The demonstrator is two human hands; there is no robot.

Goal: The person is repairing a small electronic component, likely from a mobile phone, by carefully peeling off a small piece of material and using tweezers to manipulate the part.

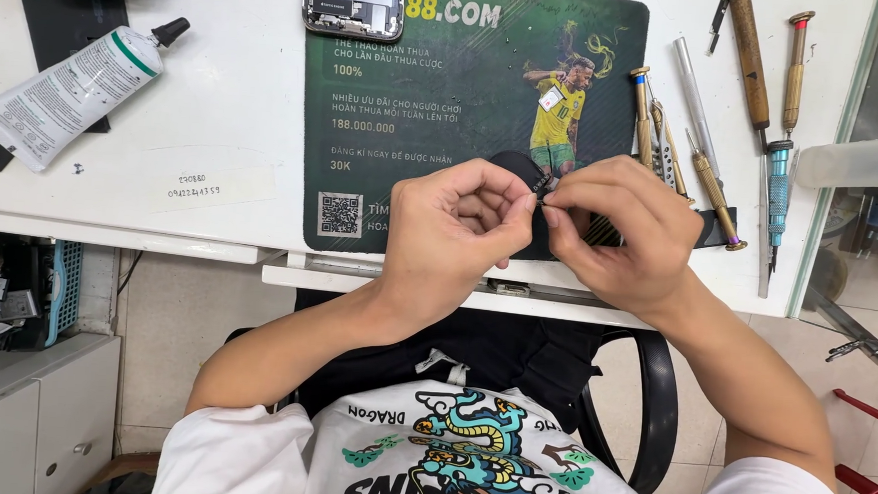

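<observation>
Small dark part (541, 186) is pinched between the fingertips of both hands, held just above the near edge of the green mat (385, 124). Left hand (455, 233) and right hand (625, 237) meet at it, equally close, thumbs and forefingers closed on it; its long axis is too small to tell. Screwdrivers (708, 181) lie just right

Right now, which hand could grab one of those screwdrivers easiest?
Probably the right hand: the screwdrivers lie just beside it. The left hand is farther away. Both pinch a small dark part.
</observation>
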